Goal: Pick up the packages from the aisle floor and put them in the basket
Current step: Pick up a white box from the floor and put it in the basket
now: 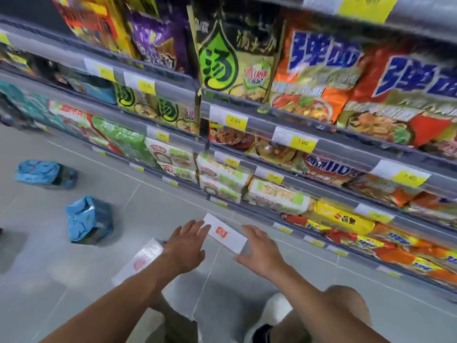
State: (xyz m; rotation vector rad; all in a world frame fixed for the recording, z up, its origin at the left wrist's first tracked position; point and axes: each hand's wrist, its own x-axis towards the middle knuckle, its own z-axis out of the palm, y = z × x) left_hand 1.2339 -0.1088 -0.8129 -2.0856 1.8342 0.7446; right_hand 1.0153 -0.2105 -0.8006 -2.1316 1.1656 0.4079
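The head view looks down a shop aisle with a grey tiled floor [74, 280] and shelves [346, 149] of noodle packets running along the right side.

The person crouches, both bare arms reaching forward and down. The left hand [184, 246] is spread flat, palm down, its fingers apart, its fingertips at the left end of a white packet [226, 233] with a small red mark in the middle. The right hand [259, 248] is also spread wide, fingers apart, at the packet's right end. The white packet lies between the two hands, close to the foot of the shelves; motion blur makes it impossible to tell whether either hand actually touches it, and neither grip is closed around anything.

A second white packet [141, 258] with a pink mark lies on the floor just left of the left wrist, partly hidden under the forearm.

Two blue bags [89, 221] [45, 173] sit on the floor further left, well apart from the hands, one nearer and one further up the aisle.

A knee [346, 300] and a white shoe [274, 310] show at the bottom edge.
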